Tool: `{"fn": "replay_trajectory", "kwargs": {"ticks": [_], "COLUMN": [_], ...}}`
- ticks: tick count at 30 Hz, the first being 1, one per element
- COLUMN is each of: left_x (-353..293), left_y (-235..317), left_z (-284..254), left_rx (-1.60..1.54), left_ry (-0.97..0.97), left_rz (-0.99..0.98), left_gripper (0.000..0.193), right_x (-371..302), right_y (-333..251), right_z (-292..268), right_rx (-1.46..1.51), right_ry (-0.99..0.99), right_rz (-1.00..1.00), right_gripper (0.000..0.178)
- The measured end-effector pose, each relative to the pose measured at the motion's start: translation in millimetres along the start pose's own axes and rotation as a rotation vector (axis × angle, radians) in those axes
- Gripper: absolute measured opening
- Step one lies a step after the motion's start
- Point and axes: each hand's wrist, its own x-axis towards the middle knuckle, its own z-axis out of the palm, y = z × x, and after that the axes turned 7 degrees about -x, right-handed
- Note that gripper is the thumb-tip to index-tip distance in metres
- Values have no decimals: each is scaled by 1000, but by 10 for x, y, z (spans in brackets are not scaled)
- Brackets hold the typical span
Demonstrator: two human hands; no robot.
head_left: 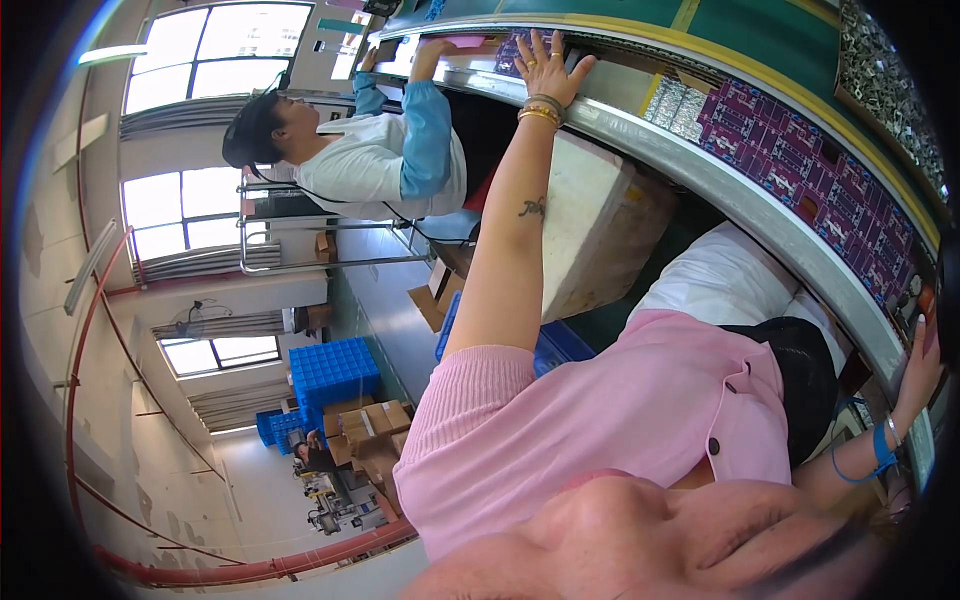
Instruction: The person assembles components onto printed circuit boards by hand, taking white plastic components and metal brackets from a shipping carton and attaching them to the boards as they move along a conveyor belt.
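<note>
While the left hand [547, 78] lay across the metal rail [740, 188], fingers spread, purple circuit boards [800, 180] sat between both hands.
In the head view, the right hand [915, 378] was by an orange-red object [927, 302], its grip too obscured to tell.

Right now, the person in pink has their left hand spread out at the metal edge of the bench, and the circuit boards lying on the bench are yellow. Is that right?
Not quite: the circuit boards are purple, not yellow. The head view shows it. The left hand is spread out at the metal edge, just as you said.
</note>
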Motion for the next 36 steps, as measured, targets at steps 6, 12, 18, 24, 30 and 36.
{"fn": "replay_trajectory", "kwargs": {"ticks": [6, 12, 18, 24, 30, 36], "left_x": [56, 19, 186, 190, 177, 121], "left_y": [20, 61, -148, -353, -203, -65], "left_z": [33, 35, 339, 181, 106, 109], "left_rx": [-15, -33, 83, 190, 192, 132], "left_ry": [11, 39, 34, -14, -29, -49], "left_rz": [0, -63, -191, -222, -246, -246], "left_gripper": [89, 85, 90, 85, 84, 82], "right_x": [58, 205, 88, 148, 355, 470], "right_y": [-28, -206, -607, -1213, -2954, -4143], "right_z": [-116, -315, -742, -1049, -1399, -835], "right_rx": [237, 345, 324, 384, 618, 395], "right_ry": [-23, 5, 73, 287, 29, -7], "right_rz": [78, 165, 268, 288, -616, -955], "right_gripper": [56, 44, 38, 31, 58, 71]}}
